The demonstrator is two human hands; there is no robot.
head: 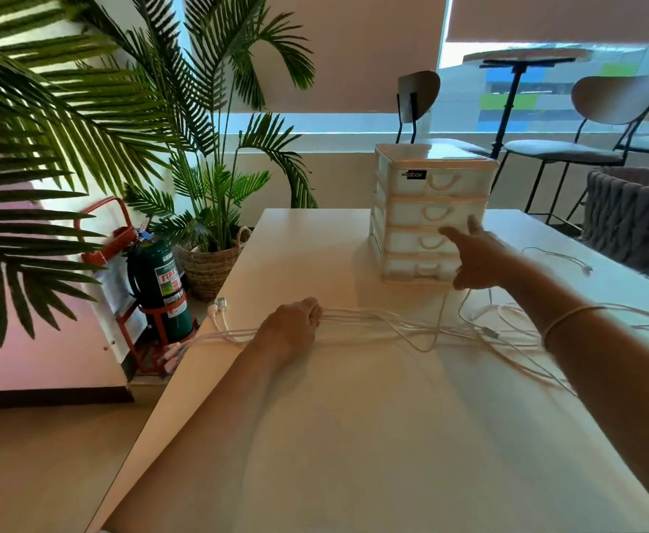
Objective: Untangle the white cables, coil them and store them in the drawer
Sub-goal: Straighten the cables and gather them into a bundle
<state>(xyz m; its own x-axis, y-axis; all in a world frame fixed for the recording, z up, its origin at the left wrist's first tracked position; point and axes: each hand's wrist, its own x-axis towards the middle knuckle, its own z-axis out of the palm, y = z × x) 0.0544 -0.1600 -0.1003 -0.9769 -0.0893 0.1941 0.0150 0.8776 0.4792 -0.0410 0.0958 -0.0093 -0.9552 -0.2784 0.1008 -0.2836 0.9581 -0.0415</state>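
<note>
white cables (411,325) – thin, limp, light, prob. slick sheath – lie in loose crossed runs across the smooth table (353,436), plug ends (219,309) at its left edge. left hand (292,325) clenches several strands as a bundle; best hold is near the plugs. right hand (476,255), fingers spread and holding nothing, is at the glossy 4-tier plastic drawer unit (430,209), drawers all closed.

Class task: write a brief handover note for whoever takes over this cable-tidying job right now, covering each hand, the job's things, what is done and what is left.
Left hand grips a bundle of thin white cables near their plug ends at the table's left edge.
Right hand, open, reaches to the white plastic four-drawer box standing on the pale table; contact unclear.
Cables lie loose and crossed over the table; one more trails to the right.
Done: cables gathered at one end.
Left: untangle, coil, open a drawer, store. All drawers appear closed.
</note>
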